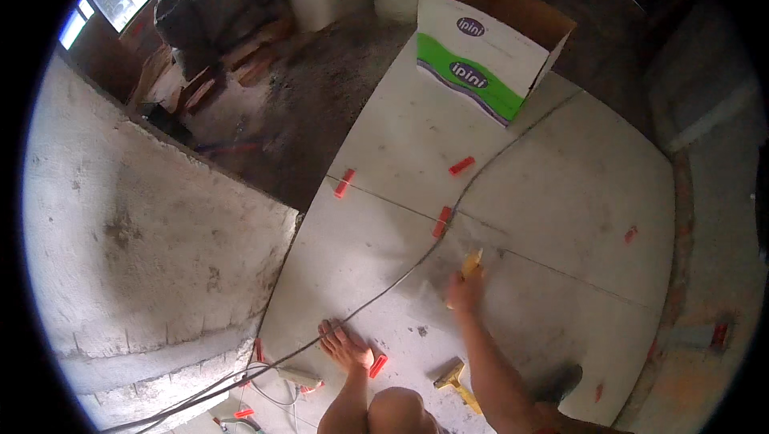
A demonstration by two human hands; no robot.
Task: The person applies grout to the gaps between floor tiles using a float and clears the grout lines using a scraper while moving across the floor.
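My left hand (344, 346) lies flat on the pale floor tile (320, 254), fingers stretched out, touching or very close to a dark cable (388, 286). A red tile-levelling wedge (378, 367) is beside its wrist. Farther out to the right, my right hand (465, 291) is closed around a yellow object (472, 263) with a pale tip, low over the tile near a joint. Motion smears the hand, and the object's kind is unclear. Between my forearms lies a yellow-handled scraper (456, 384) with a wide head.
More red wedges (344, 184) sit along the joints and loose on the tiles. A white and green cardboard box (481, 65) stands at the far end. Rough low wall (144, 234) borders the left; dark dirt (320, 89) and rubble lie beyond. A thin hose (280, 386) curls near the front.
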